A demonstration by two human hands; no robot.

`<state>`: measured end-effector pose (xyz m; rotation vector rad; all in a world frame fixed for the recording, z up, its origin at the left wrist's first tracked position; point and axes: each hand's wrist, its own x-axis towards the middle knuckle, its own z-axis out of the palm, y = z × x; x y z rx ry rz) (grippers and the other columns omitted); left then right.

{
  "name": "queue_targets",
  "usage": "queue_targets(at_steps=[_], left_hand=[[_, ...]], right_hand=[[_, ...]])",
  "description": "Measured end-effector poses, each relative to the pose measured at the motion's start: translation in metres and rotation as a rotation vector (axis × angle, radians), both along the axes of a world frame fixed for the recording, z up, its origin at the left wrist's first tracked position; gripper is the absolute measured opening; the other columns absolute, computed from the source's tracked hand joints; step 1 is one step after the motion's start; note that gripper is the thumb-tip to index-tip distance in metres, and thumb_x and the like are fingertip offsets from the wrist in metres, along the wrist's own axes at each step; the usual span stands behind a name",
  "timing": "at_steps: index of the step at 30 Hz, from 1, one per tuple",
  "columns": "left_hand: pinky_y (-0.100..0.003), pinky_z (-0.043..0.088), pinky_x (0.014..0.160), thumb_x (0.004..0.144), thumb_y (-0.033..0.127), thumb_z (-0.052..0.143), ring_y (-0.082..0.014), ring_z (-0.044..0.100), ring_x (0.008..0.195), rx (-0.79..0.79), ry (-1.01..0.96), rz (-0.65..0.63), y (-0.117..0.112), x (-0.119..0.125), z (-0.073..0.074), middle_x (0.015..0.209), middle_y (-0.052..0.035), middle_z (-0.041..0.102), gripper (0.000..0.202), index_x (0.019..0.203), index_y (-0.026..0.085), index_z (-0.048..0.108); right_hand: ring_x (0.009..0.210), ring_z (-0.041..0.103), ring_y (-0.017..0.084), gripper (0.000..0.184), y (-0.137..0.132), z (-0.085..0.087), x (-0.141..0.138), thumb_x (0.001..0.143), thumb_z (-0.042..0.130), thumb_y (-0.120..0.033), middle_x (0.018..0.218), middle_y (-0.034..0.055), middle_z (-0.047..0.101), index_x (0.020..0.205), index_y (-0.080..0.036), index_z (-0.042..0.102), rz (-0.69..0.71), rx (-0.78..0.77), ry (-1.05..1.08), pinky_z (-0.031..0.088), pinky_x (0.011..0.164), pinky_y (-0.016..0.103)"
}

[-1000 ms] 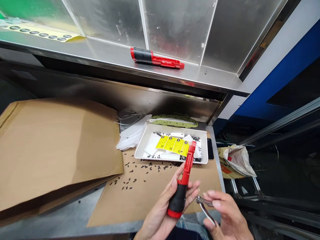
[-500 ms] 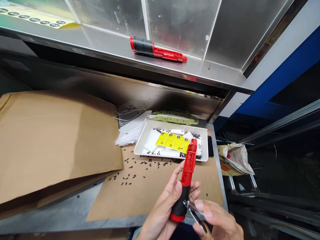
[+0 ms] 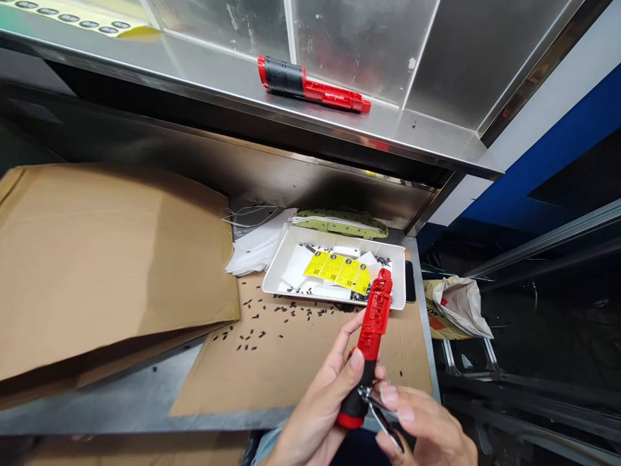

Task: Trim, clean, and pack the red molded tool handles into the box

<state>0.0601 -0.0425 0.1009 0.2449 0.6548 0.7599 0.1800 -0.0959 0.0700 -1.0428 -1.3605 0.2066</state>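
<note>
My left hand (image 3: 325,401) is closed around a red and black plastic tool housing (image 3: 376,317). The housing is tilted, its open-sided red end pointing up and away, its black sleeve and red rim toward me. In my closed right hand (image 3: 431,424) is a pair of small metal nippers (image 3: 385,427). Their jaws meet the side of the black sleeve, and the handles spread between my fingers. Whether the jaws pinch any plastic is too small to tell. A second red and black housing (image 3: 286,77) lies on the steel shelf (image 3: 204,84).
Beyond my hands stands a white tray (image 3: 272,278) holding yellow labels (image 3: 337,270) and small black bits. More bits are scattered on the cardboard sheet (image 3: 291,362). A large cardboard box (image 3: 111,259) takes up the left; a paper bag (image 3: 451,310) stands at right.
The view has shifted slightly. Both hands, with the housing and the nippers, appear a little further right; the nippers stay against the black sleeve.
</note>
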Motion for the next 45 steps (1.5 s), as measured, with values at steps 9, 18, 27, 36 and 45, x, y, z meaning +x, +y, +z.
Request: queue_targets(at_steps=[9, 18, 27, 36, 45], left_hand=[[-0.022, 0.045, 0.065, 0.077, 0.047, 0.075, -0.0124, 0.055, 0.066, 0.003, 0.029, -0.040, -0.001, 0.000, -0.002, 0.075, -0.0005, 0.063, 0.083, 0.147, 0.030, 0.033], [-0.024, 0.046, 0.069, 0.076, 0.047, 0.076, -0.0149, 0.057, 0.071, 0.016, 0.053, -0.040, -0.002, 0.001, 0.001, 0.074, -0.0017, 0.065, 0.087, 0.148, 0.029, 0.031], [-0.025, 0.047, 0.075, 0.078, 0.045, 0.075, -0.0143, 0.060, 0.074, -0.041, -0.064, -0.026, 0.000, 0.004, 0.000, 0.076, -0.0021, 0.065, 0.086, 0.149, 0.027, 0.030], [-0.024, 0.045, 0.068, 0.077, 0.045, 0.076, -0.0136, 0.057, 0.070, -0.010, -0.016, -0.044, -0.001, 0.002, 0.003, 0.076, -0.0026, 0.065, 0.089, 0.149, 0.024, 0.028], [-0.026, 0.045, 0.071, 0.079, 0.046, 0.073, -0.0151, 0.058, 0.076, 0.017, 0.009, -0.060, -0.001, 0.004, 0.003, 0.078, -0.0027, 0.065, 0.085, 0.148, 0.024, 0.028]], right_hand=[[0.072, 0.076, 0.021, 0.024, -0.003, 0.004, 0.001, 0.088, 0.068, -0.025, 0.081, 0.0029, 0.078, 0.112, -0.028, 0.067, -0.011, -0.030, -0.006, 0.064, 0.063, 0.029], [0.061, 0.075, 0.019, 0.026, 0.002, 0.013, 0.004, 0.088, 0.066, -0.017, 0.074, 0.0004, 0.078, 0.112, -0.027, 0.067, 0.006, 0.026, -0.060, 0.064, 0.059, 0.025], [0.061, 0.074, 0.022, 0.023, -0.007, 0.001, 0.017, 0.088, 0.067, -0.030, 0.073, 0.0036, 0.076, 0.111, -0.029, 0.065, -0.084, 0.012, -0.008, 0.064, 0.055, 0.030], [0.067, 0.075, 0.020, 0.017, -0.005, 0.003, 0.005, 0.090, 0.066, -0.026, 0.077, 0.0029, 0.077, 0.107, -0.026, 0.065, -0.029, -0.006, -0.022, 0.065, 0.063, 0.029], [0.061, 0.075, 0.018, 0.010, 0.005, 0.019, 0.004, 0.091, 0.063, -0.019, 0.071, 0.0025, 0.076, 0.100, -0.020, 0.064, -0.011, 0.049, -0.109, 0.064, 0.059, 0.025]])
